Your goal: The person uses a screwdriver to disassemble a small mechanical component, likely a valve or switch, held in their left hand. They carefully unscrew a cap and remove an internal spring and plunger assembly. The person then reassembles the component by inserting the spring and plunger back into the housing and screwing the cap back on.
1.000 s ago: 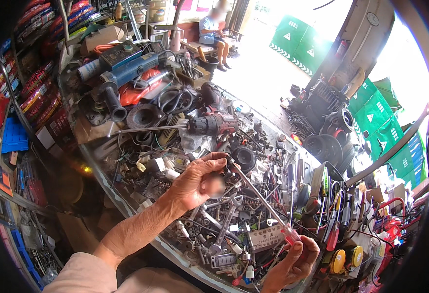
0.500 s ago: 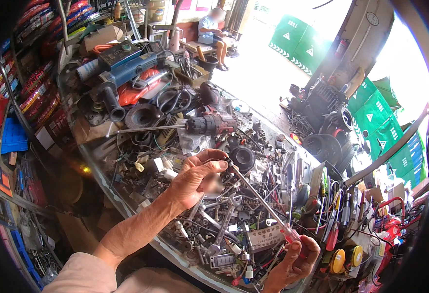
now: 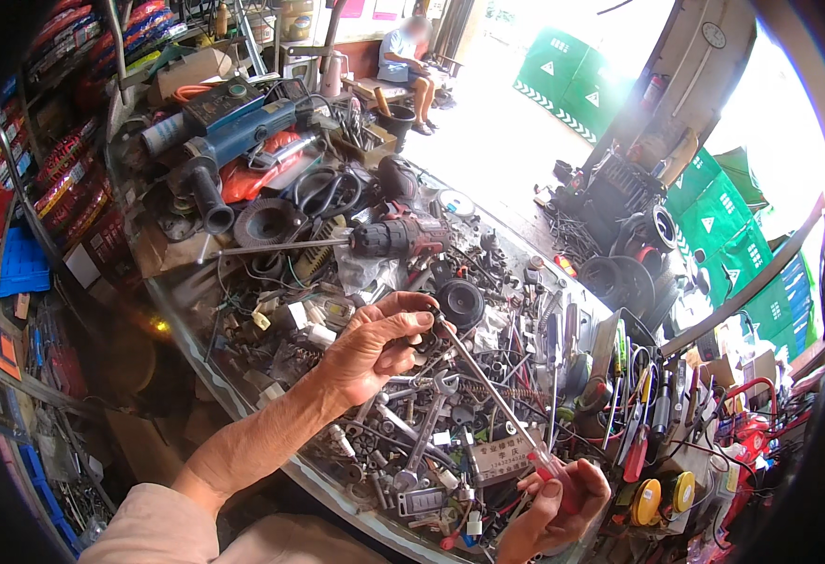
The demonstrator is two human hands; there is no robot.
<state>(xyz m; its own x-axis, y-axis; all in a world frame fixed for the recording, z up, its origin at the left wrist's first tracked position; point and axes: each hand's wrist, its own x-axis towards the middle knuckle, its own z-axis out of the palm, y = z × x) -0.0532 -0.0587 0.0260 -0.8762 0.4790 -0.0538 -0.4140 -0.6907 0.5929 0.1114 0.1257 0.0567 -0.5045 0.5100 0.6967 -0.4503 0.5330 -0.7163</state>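
One red-handled screwdriver (image 3: pixel 497 401) slants above the cluttered tabletop (image 3: pixel 514 252) in the head view, its handle clasped by the right hand (image 3: pixel 551 512). The left hand (image 3: pixel 375 348) pinches a small dark part (image 3: pixel 438 320) at the shaft's tip. A cordless drill (image 3: pixel 398 237) lies beyond.

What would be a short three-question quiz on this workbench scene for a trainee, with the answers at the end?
1. True or false: in the picture, the power drill appears higher than the left hand.

2. Multiple choice: which holds the screwdriver by its handle?
a) the left hand
b) the right hand
c) both hands together

3. Fill in the blank: the screwdriver's handle is coloured ____.

Key: 1 true; 2 b; 3 red.
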